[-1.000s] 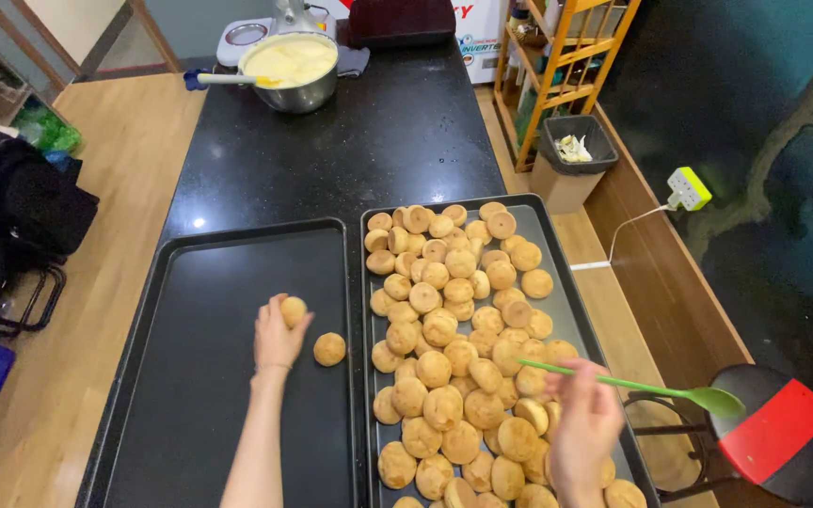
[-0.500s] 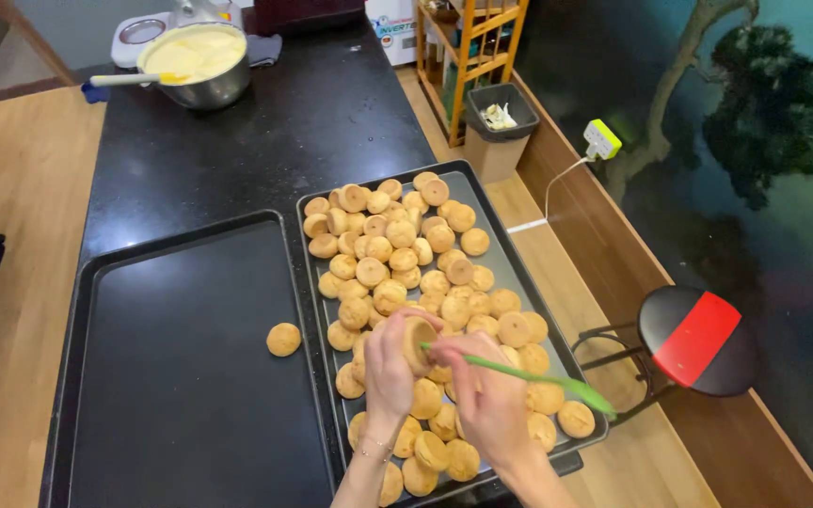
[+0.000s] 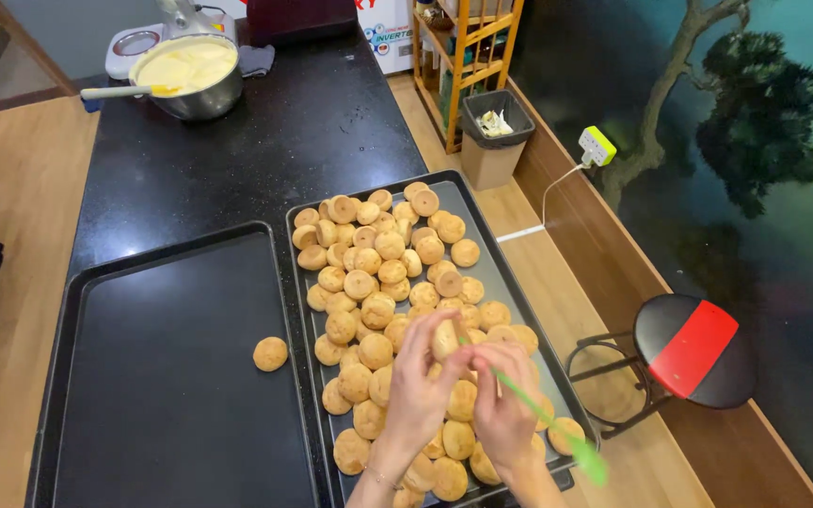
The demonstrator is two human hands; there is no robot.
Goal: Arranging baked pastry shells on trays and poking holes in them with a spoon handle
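From the head view, looking down, both hands meet in the lower middle of the frame, over the near end of the full baking tray (image 3: 510, 282). The left hand (image 3: 422, 384) has its fingers curled round one small round pastry puff (image 3: 445, 341), pinched between thumb and fingertips and lifted just clear of the heap of puffs (image 3: 378, 273) below. The right hand (image 3: 503, 406) is closed on a thin green tool (image 3: 543, 419); its near tip sits at or against the held puff, though I cannot tell whether it has gone in.

The tool's long axis runs diagonally: the working tip points up and left toward the puff, the wider green end trails down and right toward the lower right of the frame, past the tray's edge. The puff looks stood slightly on edge, its flat side facing the tool.

What I'd worry about: the shell looks thin, so too firm a pinch or a push off-centre could crack or crush it. The tip could also slip past the puff toward the left fingers. The trailing green end hangs beyond the tray, so it might knock a puff over the rim.

To the left, one single puff (image 3: 270, 354) lies alone on the dark empty tray (image 3: 143, 433). At upper left of the black desk (image 3: 265, 141) stands a metal bowl of yellow cream (image 3: 190, 71)
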